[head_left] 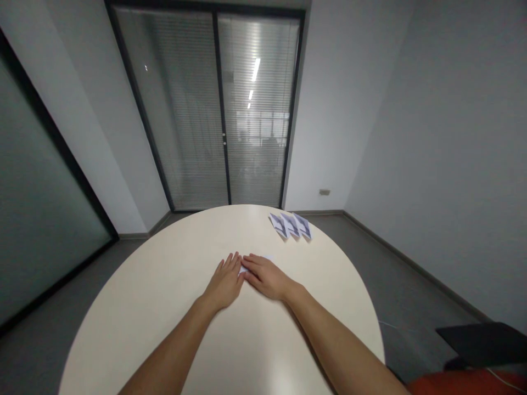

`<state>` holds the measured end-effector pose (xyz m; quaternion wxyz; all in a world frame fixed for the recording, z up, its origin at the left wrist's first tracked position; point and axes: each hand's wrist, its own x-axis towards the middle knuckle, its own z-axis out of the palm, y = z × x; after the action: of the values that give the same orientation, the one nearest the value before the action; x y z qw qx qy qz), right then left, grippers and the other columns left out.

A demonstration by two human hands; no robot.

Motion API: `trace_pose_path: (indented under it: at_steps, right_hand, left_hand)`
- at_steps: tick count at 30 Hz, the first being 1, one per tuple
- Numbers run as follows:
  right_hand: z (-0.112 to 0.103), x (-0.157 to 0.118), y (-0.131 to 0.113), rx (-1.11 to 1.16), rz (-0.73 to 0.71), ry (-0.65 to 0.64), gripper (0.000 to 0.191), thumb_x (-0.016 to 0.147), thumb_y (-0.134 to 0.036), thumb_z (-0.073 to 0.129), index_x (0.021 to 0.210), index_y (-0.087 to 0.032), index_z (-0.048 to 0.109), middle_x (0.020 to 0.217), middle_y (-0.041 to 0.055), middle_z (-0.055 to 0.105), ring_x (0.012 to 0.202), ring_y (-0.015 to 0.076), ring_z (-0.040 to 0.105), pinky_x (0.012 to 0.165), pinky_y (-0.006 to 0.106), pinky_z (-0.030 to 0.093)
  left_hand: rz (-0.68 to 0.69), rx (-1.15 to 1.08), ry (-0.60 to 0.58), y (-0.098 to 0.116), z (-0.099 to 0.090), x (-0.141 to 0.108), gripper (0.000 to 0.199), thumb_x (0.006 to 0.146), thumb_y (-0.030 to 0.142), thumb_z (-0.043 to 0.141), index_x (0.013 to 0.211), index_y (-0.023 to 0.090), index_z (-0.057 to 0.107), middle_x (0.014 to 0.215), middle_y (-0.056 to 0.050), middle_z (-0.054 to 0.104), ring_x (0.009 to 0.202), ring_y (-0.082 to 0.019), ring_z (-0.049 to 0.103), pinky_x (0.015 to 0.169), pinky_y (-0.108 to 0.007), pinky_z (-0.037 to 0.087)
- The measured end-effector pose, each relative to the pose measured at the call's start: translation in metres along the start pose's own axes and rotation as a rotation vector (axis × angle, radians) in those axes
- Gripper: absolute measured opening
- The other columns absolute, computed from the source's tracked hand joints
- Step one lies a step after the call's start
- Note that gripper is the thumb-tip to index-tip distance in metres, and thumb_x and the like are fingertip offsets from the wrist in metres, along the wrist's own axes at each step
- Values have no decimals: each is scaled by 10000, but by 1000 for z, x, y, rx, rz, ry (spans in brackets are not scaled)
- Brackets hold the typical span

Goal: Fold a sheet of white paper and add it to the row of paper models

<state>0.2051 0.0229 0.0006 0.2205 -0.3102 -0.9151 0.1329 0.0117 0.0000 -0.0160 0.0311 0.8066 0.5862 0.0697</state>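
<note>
My left hand (225, 282) and my right hand (265, 277) lie flat side by side near the middle of a round cream table (164, 296). Both press down on a small piece of white paper (244, 268), of which only slivers show between and beyond the fingers. Fingers of both hands are stretched out, pointing away from me. At the far right of the table lie three folded paper pieces (290, 225) in a row, white with grey-blue faces, overlapping slightly.
Beyond the table stand glass sliding doors with blinds (218, 109) and a grey floor. White walls close in left and right. A dark object (486, 343) and something orange-red (469, 383) sit at the lower right.
</note>
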Motion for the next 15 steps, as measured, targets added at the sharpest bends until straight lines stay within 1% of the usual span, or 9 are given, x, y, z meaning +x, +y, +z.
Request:
trace_pose_path:
  at_steps: [1,3,6,10,13,15]
  right_hand:
    - [1,-1,-3,2,22,-56,536,1034,-386,368,1528,-180,390,1547,133,440,1447,288,370,1177,508,308]
    - [1,-2,-6,-11,95,-138,586,1042,-428,313,1557,-148,328,1592,144,354,1485,321,292,1190,545,267]
    - [-1,-4,-4,-53,189,-202,639,1042,-466,269,1570,-105,286,1625,151,263,1509,340,212,1217,535,203]
    - [-4,-5,1,-97,300,-229,645,1043,-474,233,1581,-119,254,1643,130,209,1522,333,163,1228,543,151]
    - [-6,-5,2,-125,363,-214,621,1043,-447,240,1579,-134,265,1645,126,209,1526,323,154,1222,552,152]
    - [-7,-6,1,-144,372,-193,586,1042,-412,254,1569,-159,299,1639,122,242,1521,320,182,1210,564,172]
  left_hand:
    - [-11,11,-11,1,-1,0,585,1027,321,259,1546,56,306,1635,-150,228,1523,-283,194,1230,-471,218]
    - [-37,27,-20,4,-3,0,595,1023,317,262,1545,34,294,1634,-165,216,1522,-288,193,1229,-467,219]
    - [-67,33,-11,6,-4,-1,612,1028,355,260,1541,23,299,1627,-176,226,1520,-293,202,1226,-461,227]
    - [-82,38,2,6,-3,-1,612,1030,376,267,1540,42,314,1626,-166,243,1519,-287,210,1226,-446,225]
    - [-98,39,15,4,-2,-1,610,1034,398,263,1536,59,331,1622,-159,259,1515,-292,226,1223,-453,228]
    - [-125,40,34,3,-1,-1,603,1037,399,249,1530,66,348,1618,-157,273,1509,-293,247,1218,-461,238]
